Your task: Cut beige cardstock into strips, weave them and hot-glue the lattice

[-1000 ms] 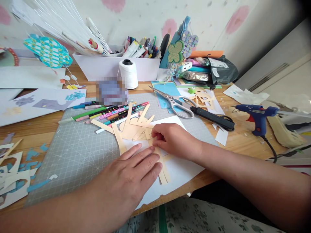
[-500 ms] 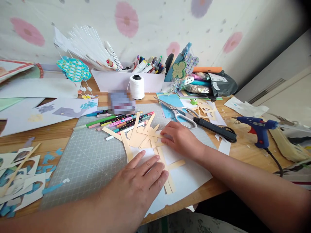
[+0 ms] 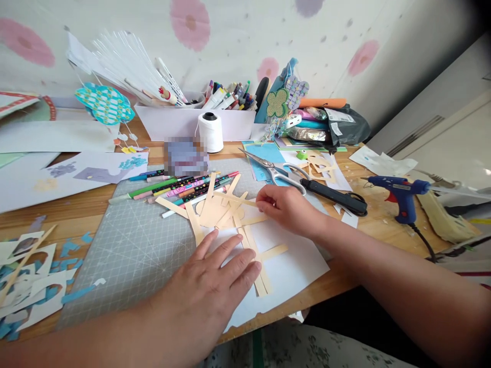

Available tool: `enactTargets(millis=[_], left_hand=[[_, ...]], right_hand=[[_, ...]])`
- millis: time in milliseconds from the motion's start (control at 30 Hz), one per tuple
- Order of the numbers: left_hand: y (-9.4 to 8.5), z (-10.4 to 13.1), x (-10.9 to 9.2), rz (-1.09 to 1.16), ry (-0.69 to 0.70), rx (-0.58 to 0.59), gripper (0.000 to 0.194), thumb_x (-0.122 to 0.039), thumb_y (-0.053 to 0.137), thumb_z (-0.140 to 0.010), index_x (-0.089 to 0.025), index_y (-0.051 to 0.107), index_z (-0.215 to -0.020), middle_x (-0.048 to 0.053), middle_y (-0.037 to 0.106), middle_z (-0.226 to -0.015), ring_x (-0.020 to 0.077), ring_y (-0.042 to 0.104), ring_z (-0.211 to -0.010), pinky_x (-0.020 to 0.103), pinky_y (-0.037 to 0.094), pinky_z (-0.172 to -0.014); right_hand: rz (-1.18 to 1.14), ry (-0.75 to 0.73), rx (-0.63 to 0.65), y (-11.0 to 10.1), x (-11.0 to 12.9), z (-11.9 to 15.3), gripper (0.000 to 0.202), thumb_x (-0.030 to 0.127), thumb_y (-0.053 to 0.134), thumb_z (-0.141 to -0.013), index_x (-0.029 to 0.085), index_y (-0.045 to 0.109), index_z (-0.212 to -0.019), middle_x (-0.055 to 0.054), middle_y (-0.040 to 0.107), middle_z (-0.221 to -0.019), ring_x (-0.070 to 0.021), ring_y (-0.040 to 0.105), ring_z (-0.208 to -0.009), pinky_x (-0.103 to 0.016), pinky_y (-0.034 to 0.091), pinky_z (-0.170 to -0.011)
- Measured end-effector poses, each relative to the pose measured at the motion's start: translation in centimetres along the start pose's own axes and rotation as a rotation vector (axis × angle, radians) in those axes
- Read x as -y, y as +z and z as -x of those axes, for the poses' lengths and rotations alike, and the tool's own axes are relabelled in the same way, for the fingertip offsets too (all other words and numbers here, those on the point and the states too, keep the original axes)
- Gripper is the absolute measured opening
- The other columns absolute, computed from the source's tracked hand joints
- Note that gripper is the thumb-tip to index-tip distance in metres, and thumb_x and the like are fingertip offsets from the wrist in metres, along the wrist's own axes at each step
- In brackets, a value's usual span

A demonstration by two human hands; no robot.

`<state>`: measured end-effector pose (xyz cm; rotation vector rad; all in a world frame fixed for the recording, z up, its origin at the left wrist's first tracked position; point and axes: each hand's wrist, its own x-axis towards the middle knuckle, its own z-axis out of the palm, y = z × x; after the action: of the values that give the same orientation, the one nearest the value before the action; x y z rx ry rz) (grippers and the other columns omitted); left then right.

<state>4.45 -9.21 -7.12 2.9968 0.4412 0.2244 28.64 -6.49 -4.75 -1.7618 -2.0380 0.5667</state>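
Note:
My left hand (image 3: pixel 226 273) lies flat with its fingers spread over a white sheet of paper (image 3: pixel 295 271) and some long cream paper strips (image 3: pixel 256 260). Its fingertips touch the strips near the sheet's left side. My right hand (image 3: pixel 286 208) is closed in a pinch on the right end of a cream paper strip (image 3: pixel 233 198). That strip crosses a loose pile of cream paper pieces (image 3: pixel 215 210), some of them strips and some rounded. A short cream strip (image 3: pixel 274 252) lies on the sheet to the right of the long ones.
A grey cutting mat (image 3: pixel 146 240) lies under the sheet. Colored markers (image 3: pixel 184 189) sit behind the pile. Scissors (image 3: pixel 274 171), a black-handled tool (image 3: pixel 337 198) and a blue glue gun (image 3: pixel 402 191) lie to the right. Paper scraps (image 3: pixel 34 281) cover the left. A thread spool (image 3: pixel 210 133) stands behind.
My right hand has closed its fingers on a strip and lifted its end slightly. My left hand stays flat on the paper. The camera view has shifted slightly.

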Motion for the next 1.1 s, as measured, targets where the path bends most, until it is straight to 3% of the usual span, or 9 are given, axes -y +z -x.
enactTargets(millis=[233, 500, 767, 1100], left_hand=[[-0.1, -0.2, -0.2, 0.019, -0.027, -0.003, 0.043, -0.016, 0.054, -0.087, -0.025, 0.055, -0.129, 0.004, 0.060, -0.126, 0.0277, 0.049, -0.112, 0.051, 0.034, -0.104], [-0.5, -0.5, -0.2, -0.018, -0.049, -0.067, 0.039, -0.015, 0.053, -0.086, -0.027, 0.059, -0.123, 0.003, 0.062, -0.104, 0.0253, 0.051, -0.096, 0.044, 0.036, -0.092], [0.0, -0.3, -0.2, 0.028, -0.070, -0.030, 0.040, -0.021, 0.058, -0.088, -0.029, 0.057, -0.127, 0.002, 0.063, -0.116, 0.0268, 0.048, -0.112, 0.047, 0.026, -0.106], [-0.4, -0.6, -0.2, 0.030, -0.034, -0.023, 0.036, -0.020, 0.058, -0.089, -0.025, 0.058, -0.124, 0.001, 0.062, -0.126, 0.0280, 0.047, -0.116, 0.048, 0.023, -0.106]], right_hand=[[-0.283, 0.030, 0.257, -2.0, -0.3, 2.6, 0.008, 0.018, 0.056, -0.084, 0.018, 0.064, -0.081, 0.003, 0.057, -0.067, -0.0106, 0.048, -0.059, -0.023, 0.038, -0.055], [-0.019, 0.002, 0.074, 0.1, 0.0, 3.5, 0.010, 0.014, 0.059, -0.084, 0.018, 0.064, -0.077, 0.002, 0.060, -0.066, -0.0103, 0.047, -0.057, -0.024, 0.034, -0.057], [0.205, -0.094, 0.030, 1.1, 0.4, 2.8, 0.017, 0.016, 0.051, -0.090, 0.015, 0.064, -0.079, -0.004, 0.063, -0.073, -0.0141, 0.052, -0.067, -0.026, 0.032, -0.061], [0.323, -0.194, 0.049, 1.2, 0.9, 0.9, 0.021, 0.015, 0.049, -0.092, 0.013, 0.065, -0.079, -0.006, 0.062, -0.075, -0.0164, 0.048, -0.069, -0.030, 0.029, -0.062]])
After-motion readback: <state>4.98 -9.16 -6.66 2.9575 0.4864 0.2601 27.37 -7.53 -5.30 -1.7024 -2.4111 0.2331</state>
